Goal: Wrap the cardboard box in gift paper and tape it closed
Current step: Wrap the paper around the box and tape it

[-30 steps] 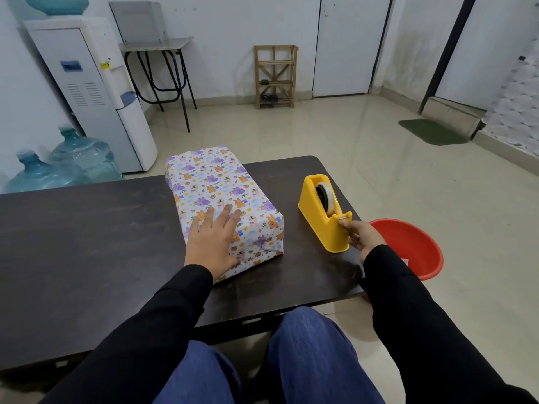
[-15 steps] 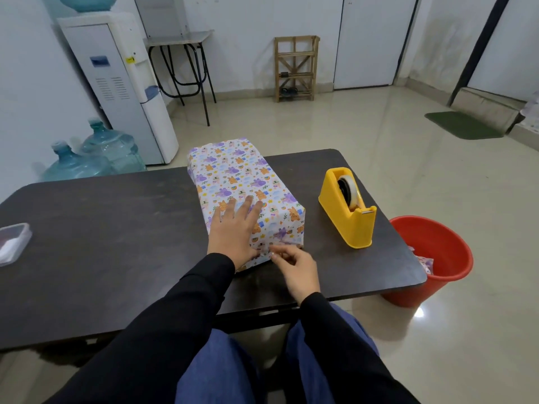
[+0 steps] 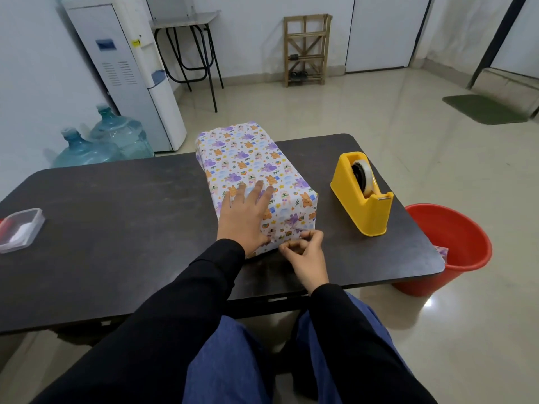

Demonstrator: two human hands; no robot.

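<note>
- At far left on the dark table (image 3: 116,228), a clear plastic tub (image 3: 20,228).
- Left hand (image 3: 244,221) lies flat, fingers spread, on the mid-table rectangular box (image 3: 253,161), covered in white paper with purple and orange animals.
- Right hand (image 3: 304,256) pinches its near-end fold with curled fingers.

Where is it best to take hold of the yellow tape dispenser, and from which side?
Probably across the flat side walls of the tape dispenser, at its tall far half, coming from above. The near low end carries the cutter blade; avoid it.

Black sleeves (image 3: 175,316), blue trousers (image 3: 233,360)
</note>
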